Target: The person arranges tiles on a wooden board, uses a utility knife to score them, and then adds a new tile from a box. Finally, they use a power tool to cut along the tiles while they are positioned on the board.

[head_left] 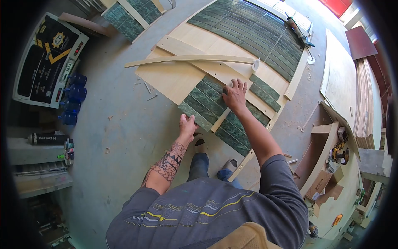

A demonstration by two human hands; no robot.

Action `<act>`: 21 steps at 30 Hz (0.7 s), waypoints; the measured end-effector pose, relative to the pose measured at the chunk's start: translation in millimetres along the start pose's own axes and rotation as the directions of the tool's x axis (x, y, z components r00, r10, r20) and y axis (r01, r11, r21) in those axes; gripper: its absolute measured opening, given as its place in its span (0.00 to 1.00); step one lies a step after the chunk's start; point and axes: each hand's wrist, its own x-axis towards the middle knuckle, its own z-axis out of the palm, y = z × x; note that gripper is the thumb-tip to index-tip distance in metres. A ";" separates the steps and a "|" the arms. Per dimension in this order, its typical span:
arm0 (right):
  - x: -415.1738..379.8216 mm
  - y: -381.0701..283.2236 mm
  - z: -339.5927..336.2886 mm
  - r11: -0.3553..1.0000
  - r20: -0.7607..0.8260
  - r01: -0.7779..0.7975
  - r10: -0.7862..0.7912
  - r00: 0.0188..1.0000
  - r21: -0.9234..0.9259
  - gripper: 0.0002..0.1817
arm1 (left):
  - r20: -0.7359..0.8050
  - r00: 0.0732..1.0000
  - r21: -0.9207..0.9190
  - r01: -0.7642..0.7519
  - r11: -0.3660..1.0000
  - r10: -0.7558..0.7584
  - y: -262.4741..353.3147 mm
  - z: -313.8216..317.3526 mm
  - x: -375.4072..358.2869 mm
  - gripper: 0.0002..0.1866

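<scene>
the left hand [189,126] seems to pinch the green strip [199,118] at the wooden panel [174,81]'s near edge, probably supporting it, while the right hand [235,95], its grip impossible to tell, reaches over the tiles [204,99], perhaps to steady them.

Tiles [207,94] on the wooden board [163,76] look to me like glossy stone; the board seems smooth, the floor [124,133] around it matt concrete.

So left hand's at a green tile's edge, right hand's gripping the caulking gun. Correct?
Not quite: the head view shows the right hand over the green tiles, not gripping the caulking gun, which lies farther off. The left hand is at a tile's edge, as you say.
</scene>
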 end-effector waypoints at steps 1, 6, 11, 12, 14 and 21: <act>0.2 3.1 0.0 1.000 -0.009 0.007 -0.007 1.000 0.013 0.19 | -0.005 1.000 -0.030 -0.027 0.999 0.027 3.4 3.4 -2.0 0.12; -0.4 11.4 -3.6 0.999 -0.033 -0.007 0.008 0.999 0.050 0.18 | 0.060 0.994 0.042 0.092 0.995 -0.094 19.9 12.1 -7.1 0.17; 2.6 6.6 -3.4 1.000 0.010 -0.020 0.020 1.000 0.016 0.18 | 0.082 0.993 -0.052 0.085 0.995 -0.081 9.8 3.1 1.2 0.14; 3.4 6.5 -6.8 1.000 0.018 -0.021 0.021 1.000 0.004 0.18 | 0.091 0.992 -0.059 0.091 0.994 -0.085 11.8 3.6 0.8 0.14; 1.6 6.3 -11.7 0.999 0.048 -0.028 0.029 0.998 -0.020 0.19 | 0.072 0.993 -0.058 0.100 0.993 -0.096 12.5 2.9 -8.8 0.14; -1.3 -1.3 1.0 0.995 -0.018 -0.065 0.064 0.998 -0.078 0.16 | 0.013 0.998 0.044 -0.054 0.998 0.054 -5.4 1.5 -0.2 0.15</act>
